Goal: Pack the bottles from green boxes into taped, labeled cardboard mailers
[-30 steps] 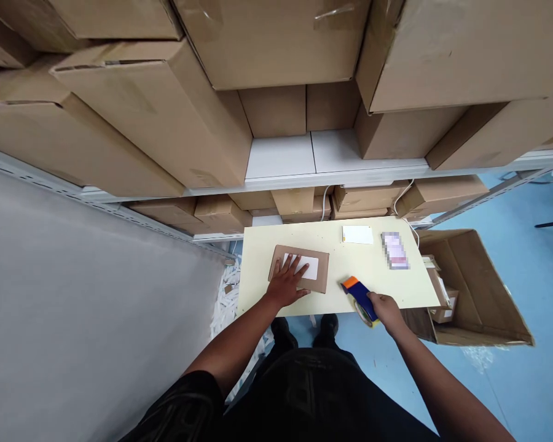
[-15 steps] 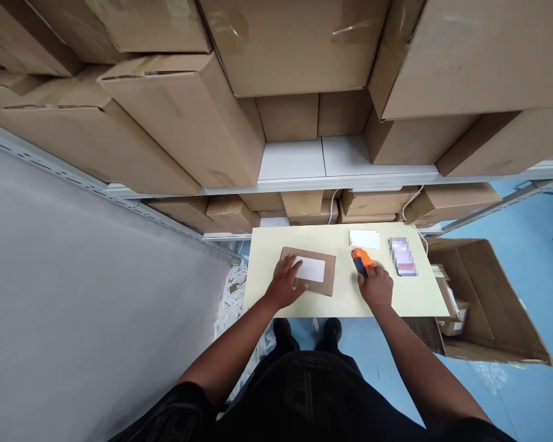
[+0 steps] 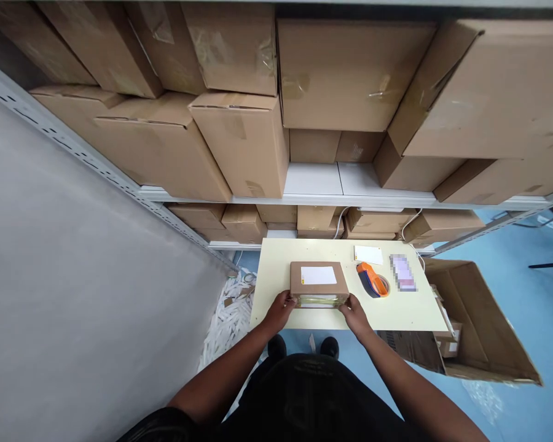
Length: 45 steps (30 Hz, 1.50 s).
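- Parcel: between left fingers and right fingers, both gripping its near corners; whether raised, cannot tell.
- Risk, as judged: uneven grip could let one end slip.
- Tape dispenser: right of right fingers, on the table.
- Beyond fingers: box-laden shelf.
- Far right: open carton.
- Left, floor: paper scraps.

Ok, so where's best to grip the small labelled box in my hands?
Probably at its two short ends, near the front corners, left hand from the left and right hand from the right, as they are now. The box looks wider than deep, and the tape dispenser lies clear of its right end.
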Tool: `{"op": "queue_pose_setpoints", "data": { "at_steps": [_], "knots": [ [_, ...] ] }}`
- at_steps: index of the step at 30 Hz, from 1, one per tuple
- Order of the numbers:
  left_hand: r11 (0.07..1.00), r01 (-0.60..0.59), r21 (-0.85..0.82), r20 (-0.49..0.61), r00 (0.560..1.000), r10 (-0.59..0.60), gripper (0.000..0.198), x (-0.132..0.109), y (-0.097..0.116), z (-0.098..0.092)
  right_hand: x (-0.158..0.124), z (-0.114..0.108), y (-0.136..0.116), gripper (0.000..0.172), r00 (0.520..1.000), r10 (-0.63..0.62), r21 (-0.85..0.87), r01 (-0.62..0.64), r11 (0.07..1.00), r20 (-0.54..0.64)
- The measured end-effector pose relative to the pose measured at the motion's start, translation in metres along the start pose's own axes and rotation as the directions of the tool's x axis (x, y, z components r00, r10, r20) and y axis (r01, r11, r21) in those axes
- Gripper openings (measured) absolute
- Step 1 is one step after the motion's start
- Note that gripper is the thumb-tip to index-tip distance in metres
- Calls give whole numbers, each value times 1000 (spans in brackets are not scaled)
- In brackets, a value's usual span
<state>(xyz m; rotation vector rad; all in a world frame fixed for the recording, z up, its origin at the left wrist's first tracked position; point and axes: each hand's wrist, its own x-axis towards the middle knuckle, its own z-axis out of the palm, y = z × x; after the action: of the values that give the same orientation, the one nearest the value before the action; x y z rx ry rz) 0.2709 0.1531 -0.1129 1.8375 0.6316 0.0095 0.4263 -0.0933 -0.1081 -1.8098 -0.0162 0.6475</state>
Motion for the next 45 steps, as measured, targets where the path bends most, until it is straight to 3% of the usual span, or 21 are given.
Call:
{"op": "queue_pose_setpoints", "data": {
  "at_steps": [4,8,13,20,22,24,26,28,30,33,36,40,42,45],
  "knots": [
    [1000,-7,-11,-58,998,6,55,8,10,-13,6,4,-35,31,995,-35,-47,31,998,-90],
    [1000,-19,11,-63,998,19,59,26,20,-23,10,16,-58,39,993,-37,-60,30,998,-109],
    [1000,22,-16,-34,999,-22,62,38,28,-37,11,19,-64,64,992,-78,-244,52,968,-98],
    [992,110,-65,-84,990,-115,51,50,40,-42,21,16,-62,64,998,-55,-297,52,953,-4],
    [989,127,-77,-83,988,-133,48,52,40,-38,27,4,-56,64,998,-62,-307,58,950,-5],
    [992,123,-42,-163,978,-128,47,51,39,-33,35,-18,-46,61,989,-144,-386,126,914,-17],
    [995,97,18,-278,957,-88,47,45,38,-30,43,-49,-32,57,960,-276,-555,211,804,-35],
    [994,53,92,-355,935,-17,45,37,39,-27,51,-80,-16,52,928,-371,-739,227,635,-34],
    [987,16,158,-387,921,47,40,30,44,-25,60,-106,-3,48,922,-386,-850,190,492,-17],
    [975,-6,220,-421,901,101,35,24,56,-22,73,-126,7,41,919,-393,-896,190,402,19],
    [954,-50,295,-420,890,176,30,24,71,-17,85,-126,4,36,883,-459,-883,286,371,94],
    [899,-138,416,-359,883,302,24,26,91,-12,87,-109,-3,35,828,-509,-839,438,323,236],
    [879,-157,450,-330,885,327,23,27,99,-11,83,-97,-3,36,821,-508,-809,472,350,260],
    [846,-189,498,-276,891,361,23,32,113,-9,80,-83,-1,37,847,-492,-765,450,461,202]
  ]
}}
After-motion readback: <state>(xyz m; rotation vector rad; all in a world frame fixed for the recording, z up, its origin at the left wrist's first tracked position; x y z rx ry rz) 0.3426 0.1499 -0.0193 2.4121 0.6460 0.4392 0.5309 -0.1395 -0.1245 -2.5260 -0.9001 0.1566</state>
